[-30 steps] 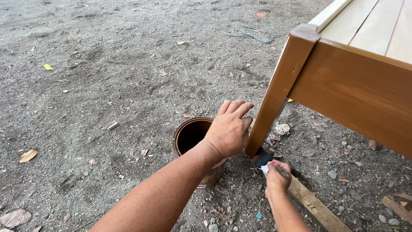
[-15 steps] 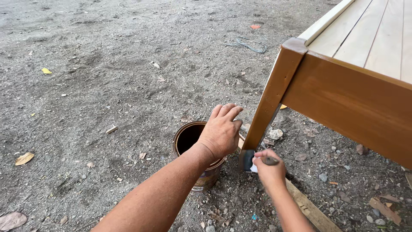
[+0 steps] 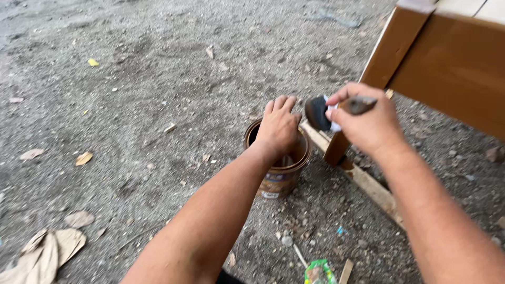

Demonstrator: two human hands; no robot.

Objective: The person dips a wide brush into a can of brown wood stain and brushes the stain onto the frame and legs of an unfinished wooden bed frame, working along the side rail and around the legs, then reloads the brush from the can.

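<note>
Down on the gravel just beside the bench leg stands the tin can [image 3: 280,176], round and open at the top, its inside and rim stained dark brown, its lower wall carrying a worn paper label I cannot make out. Right of it, held in the air above a wooden slat [image 3: 363,181], is the brush [image 3: 319,112]: a dark, wet-looking head, a bit of white at the neck, and a brown handle sticking out past my knuckles.

Grey grit and small stones cover the ground [image 3: 158,79], with dry leaves [image 3: 83,158] scattered to the left and a crumpled green wrapper [image 3: 319,272] near the bottom edge. At the upper right stands the wooden bench [image 3: 452,63], its side coated glossy brown, its slanted leg [image 3: 386,47] coming down to the slat behind the can.

My left hand [image 3: 279,126] lies palm down across the can's mouth, fingers together and curled over the far rim, clasping the top; the forearm runs back toward me from the lower middle. My right hand [image 3: 368,123] is closed in a fist around the brush handle, thumb and forefinger pinching near the head, which points left toward the can, close to my left fingertips but apart from them.
</note>
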